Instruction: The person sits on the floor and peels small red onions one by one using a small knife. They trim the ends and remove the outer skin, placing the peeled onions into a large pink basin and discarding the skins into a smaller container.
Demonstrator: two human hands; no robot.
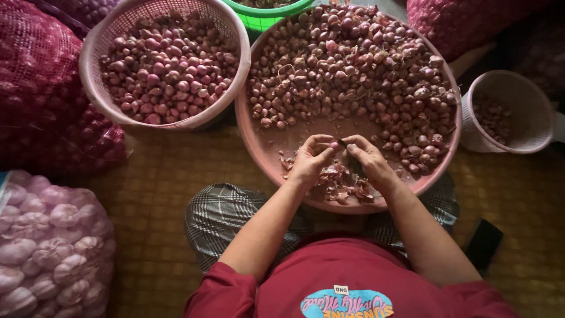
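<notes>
Fingers [322, 143] of both hands meet over the near part of a large pink round tray [276, 154], pinched together on 1 small shallot [334, 144] held between them. The left hand [309, 160] closes on it from the left, the right hand [368, 160] from the right, so the shallot sits right at the fingertips of both, neither nearer; it is too small to tell its long axis. Something dark shows under the right hand, perhaps a small blade, but I cannot tell.

Just below the hands lies a heap of peeled skins [341, 184] against the tray's near rim. A bare strip of tray floor lies beyond the fingertips, and past it the mass of unpeeled shallots [353, 65] fills the far and right side. A pink basket [94, 88] of cleaner shallots touches the tray at the far left; a smaller pale basket [529, 88] stands just beside its right rim. A mesh sack of garlic [50, 247] rests on the woven floor mat [159, 194], well apart to the left.
</notes>
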